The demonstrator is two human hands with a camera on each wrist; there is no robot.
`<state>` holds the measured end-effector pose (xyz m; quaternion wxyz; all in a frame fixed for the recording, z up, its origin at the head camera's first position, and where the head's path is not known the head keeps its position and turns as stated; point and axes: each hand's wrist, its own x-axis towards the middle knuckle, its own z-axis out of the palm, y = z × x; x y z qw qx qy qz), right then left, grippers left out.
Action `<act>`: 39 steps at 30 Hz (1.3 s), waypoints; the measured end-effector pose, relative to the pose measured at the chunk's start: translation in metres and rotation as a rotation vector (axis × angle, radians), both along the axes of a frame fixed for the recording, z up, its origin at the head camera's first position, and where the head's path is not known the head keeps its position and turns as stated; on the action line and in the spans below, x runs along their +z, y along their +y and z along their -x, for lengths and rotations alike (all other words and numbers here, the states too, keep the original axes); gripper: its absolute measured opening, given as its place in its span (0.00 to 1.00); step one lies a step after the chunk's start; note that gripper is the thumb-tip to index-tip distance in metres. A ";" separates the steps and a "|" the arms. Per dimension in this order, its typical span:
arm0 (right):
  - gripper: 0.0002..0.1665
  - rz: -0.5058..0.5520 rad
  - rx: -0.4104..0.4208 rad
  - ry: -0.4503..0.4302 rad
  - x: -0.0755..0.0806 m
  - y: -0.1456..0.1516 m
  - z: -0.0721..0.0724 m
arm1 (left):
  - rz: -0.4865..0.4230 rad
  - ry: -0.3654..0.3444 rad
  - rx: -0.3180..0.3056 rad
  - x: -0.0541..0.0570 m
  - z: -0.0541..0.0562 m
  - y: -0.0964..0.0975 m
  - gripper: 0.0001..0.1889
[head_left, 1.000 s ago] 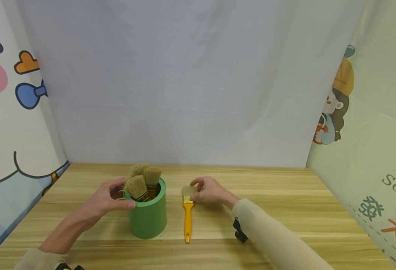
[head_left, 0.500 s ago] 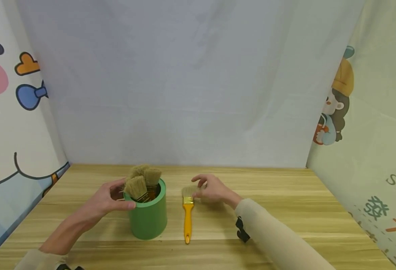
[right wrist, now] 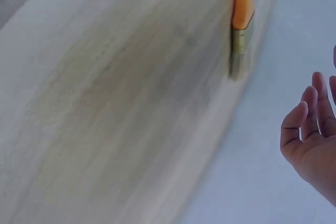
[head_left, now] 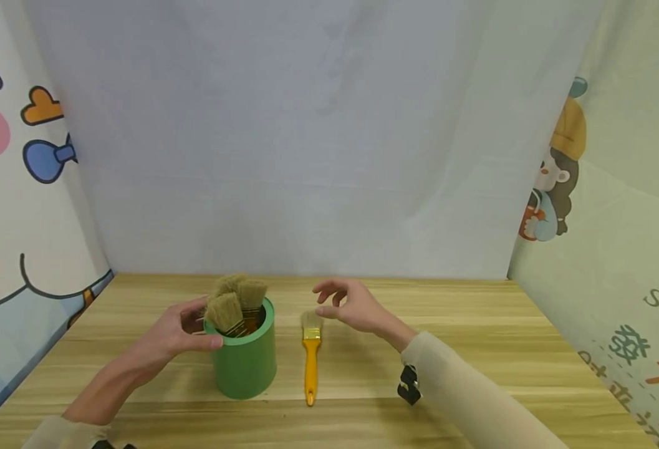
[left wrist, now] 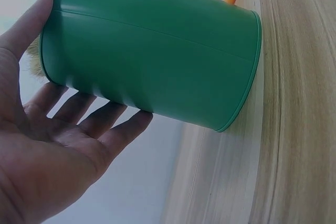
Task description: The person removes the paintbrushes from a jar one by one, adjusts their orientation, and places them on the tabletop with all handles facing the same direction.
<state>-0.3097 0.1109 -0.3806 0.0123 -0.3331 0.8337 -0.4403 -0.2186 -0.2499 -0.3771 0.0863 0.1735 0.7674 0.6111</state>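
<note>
A green can stands upright on the table, with several paintbrushes in it, bristles up. My left hand holds the can from its left side, thumb at the near rim. In the left wrist view the fingertips of that hand touch the can's wall. One paintbrush with a yellow-orange handle lies flat to the right of the can, bristles away from me. Just above and right of its bristles hovers my right hand, fingers loosely bent around nothing. The right wrist view shows this hand apart from the brush.
The wooden table reaches back to a pale cloth wall. Printed cloths hang at the left and right. Dark wrist straps show on both sleeves.
My right hand has lifted slightly away from the loose paintbrush's bristles, with its fingers spreading. The left hand, the can and the brush stay where they were.
</note>
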 end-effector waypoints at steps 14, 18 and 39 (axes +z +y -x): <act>0.19 0.064 0.135 0.062 0.027 -0.033 -0.039 | 0.002 -0.040 -0.006 -0.002 -0.002 -0.002 0.46; 0.20 0.066 0.139 0.103 0.035 -0.044 -0.044 | -0.002 -0.025 -0.013 -0.003 -0.001 -0.001 0.45; 0.25 0.123 0.119 0.224 0.036 -0.084 -0.043 | -0.020 -0.012 -0.036 0.000 0.001 -0.003 0.41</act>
